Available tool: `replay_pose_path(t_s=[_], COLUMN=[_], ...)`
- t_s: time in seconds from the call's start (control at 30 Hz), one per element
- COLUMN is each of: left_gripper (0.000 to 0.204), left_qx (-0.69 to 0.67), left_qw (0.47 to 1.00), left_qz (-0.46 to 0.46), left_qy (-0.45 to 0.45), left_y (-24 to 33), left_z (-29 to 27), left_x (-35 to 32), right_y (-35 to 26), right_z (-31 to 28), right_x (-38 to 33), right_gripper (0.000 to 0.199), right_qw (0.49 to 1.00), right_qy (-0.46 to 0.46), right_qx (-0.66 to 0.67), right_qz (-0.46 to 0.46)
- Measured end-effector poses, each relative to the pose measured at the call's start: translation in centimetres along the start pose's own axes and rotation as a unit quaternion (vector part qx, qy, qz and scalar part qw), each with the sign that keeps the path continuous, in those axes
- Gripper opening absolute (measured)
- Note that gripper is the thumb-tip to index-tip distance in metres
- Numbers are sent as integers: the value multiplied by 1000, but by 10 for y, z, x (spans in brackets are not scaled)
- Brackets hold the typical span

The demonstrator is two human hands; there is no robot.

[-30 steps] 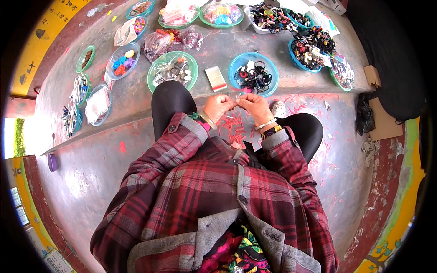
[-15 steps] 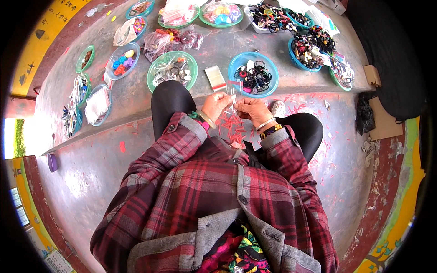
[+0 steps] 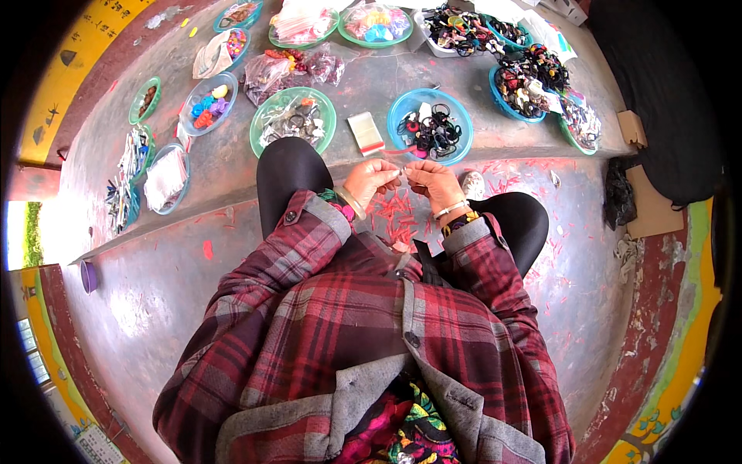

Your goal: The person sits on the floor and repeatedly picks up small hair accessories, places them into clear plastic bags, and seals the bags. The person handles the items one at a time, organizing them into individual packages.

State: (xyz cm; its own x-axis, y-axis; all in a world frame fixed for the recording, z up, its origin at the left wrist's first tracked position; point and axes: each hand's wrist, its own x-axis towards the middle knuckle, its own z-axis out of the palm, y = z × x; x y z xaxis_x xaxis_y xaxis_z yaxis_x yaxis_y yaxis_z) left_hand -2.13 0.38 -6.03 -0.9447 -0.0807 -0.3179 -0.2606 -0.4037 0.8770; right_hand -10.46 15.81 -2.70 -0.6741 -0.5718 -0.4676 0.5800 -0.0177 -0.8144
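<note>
The left hand and right hand meet fingertip to fingertip, thumbs and fingers pinched almost closed on something small, its details too tiny to tell. A thin reddish strip shows just beyond the fingertips, between the clear packet stack far left and the blue bowl far right. Red scraps lie below, nearer.

Left hand beside right hand
</note>
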Motion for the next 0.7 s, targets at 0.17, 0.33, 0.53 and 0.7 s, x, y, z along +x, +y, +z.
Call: replay_pose_path(t_s=[0.17, 0.33, 0.53, 0.7], left_gripper=[15, 17, 19, 24], left_qx=[71, 50, 9, -58], left_qw=[997, 998, 999, 996], left_qz=[5, 12, -34, -69], left_qy=[-29, -41, -14, 21], left_y=[-1, 5, 5, 5], left_z=[-1, 6, 4, -1], left_x=[2, -1, -1, 3], right_y=[0, 5, 1, 9], right_z=[-2, -6, 4, -6], right_x=[0, 3, -1, 13], right_gripper=[10, 9, 12, 16], right_qw=[999, 999, 997, 987], right_qy=[-15, 11, 57, 104], right_qx=[-47, -22, 22, -65], right_qz=[-19, -33, -42, -104])
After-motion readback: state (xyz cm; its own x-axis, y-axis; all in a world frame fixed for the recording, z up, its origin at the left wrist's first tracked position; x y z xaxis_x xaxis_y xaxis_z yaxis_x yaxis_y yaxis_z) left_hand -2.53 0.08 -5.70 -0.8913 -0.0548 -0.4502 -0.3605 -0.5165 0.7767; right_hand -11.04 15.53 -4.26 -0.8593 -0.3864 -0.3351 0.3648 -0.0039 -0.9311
